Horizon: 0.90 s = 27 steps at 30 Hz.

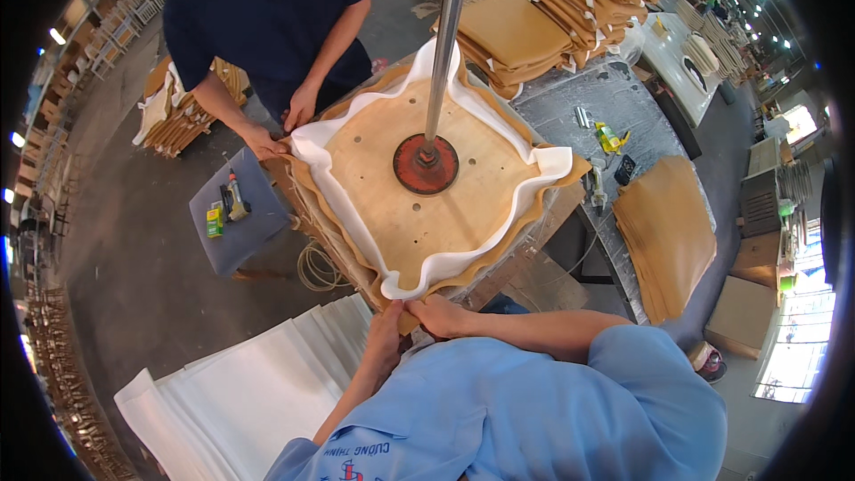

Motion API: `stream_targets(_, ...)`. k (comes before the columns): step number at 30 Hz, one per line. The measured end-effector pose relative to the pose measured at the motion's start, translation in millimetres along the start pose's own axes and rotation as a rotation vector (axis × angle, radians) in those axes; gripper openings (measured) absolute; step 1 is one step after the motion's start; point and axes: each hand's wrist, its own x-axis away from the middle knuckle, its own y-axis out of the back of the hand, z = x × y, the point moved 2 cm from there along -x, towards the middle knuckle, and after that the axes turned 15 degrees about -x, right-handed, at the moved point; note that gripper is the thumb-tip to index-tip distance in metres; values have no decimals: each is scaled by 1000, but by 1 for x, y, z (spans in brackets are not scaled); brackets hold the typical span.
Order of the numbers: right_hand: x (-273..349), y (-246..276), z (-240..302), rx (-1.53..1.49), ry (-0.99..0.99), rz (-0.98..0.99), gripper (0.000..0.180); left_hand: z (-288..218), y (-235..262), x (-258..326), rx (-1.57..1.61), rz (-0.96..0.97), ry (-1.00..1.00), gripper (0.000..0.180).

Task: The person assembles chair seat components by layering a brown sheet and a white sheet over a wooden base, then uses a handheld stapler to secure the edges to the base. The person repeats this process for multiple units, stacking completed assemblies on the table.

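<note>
Under a red disc [408,174], the pale square panel [361,183] lies edged with wavy white padding [554,159] and tan cover [581,167], whose near corner left hand [385,330] and right hand [438,314] pinch. Lettering [356,451] marks the blue shirt [552,392]

Floor [107,245]: dark grey, scuffed
Windows [793,338]: gridded, glaring white, lower right
Lamps [759,8]: small bright points in rows, upper right
Chair frames [114,40]: pale, lined up, upper left
Stool [249,239]: blue-grey padded top, left
Desk [657,132]: dark, glossy top, right
</note>
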Motion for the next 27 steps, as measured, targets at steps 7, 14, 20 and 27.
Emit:
stream_targets(7, 34, 67, 9, -235, -341, 101, 60, -60, -1, 86, -397, 434, -447, 55)
stream_targets(14, 37, 204, 7, -594, -360, -395, 66, -11, -72, -1, -591, 611, -164, 81)
stream_targets(20, 10, 230, 16, -612, -444, -367, 61, 3, -121, -58, 335, 349, 349, 80)
stream_targets(27, 9, 238, 14, -352, -258, -260, 55, -18, -140, -43, 449, -102, 201, 58)
